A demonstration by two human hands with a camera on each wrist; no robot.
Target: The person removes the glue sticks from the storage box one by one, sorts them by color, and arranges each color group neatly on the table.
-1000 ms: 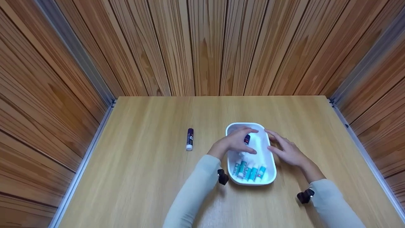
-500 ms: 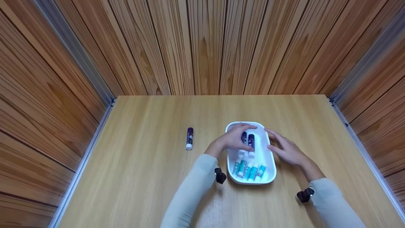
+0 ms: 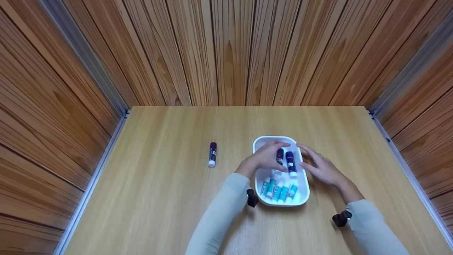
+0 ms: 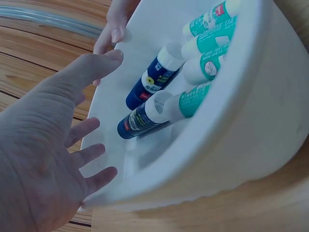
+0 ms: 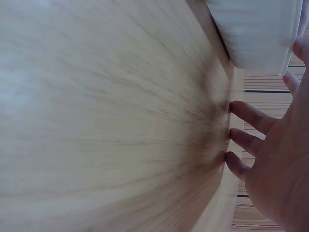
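A white plastic tray [image 3: 307, 193] holds several glue sticks. Over its far left part my left hand [image 3: 265, 157] hovers, fingers spread and holding nothing. Just beyond those fingers, two dark blue glue sticks [image 3: 291, 164] with white caps lie side by side inside; the left wrist view shows both dark sticks [image 4: 152, 79] apart from the fingers. Teal glue sticks [image 3: 284, 193] form a row at the near end. My right hand [image 3: 324, 171] is at the tray's right side, thumb and index finger at the rim; in the right wrist view its other fingertips [image 5: 236, 107] rest on the table.
Another dark glue stick [image 3: 212, 154] with a white cap lies on the wooden table [image 3: 159, 198], left of the tray. Wood-panelled walls [image 3: 230, 53] with metal corner rails [image 3: 102, 159] enclose the table at the back and sides.
The dark glue sticks in the tray have shifted right, and the second has come into view from beneath my left hand. That hand moved slightly left, then back right. My right hand stays put.
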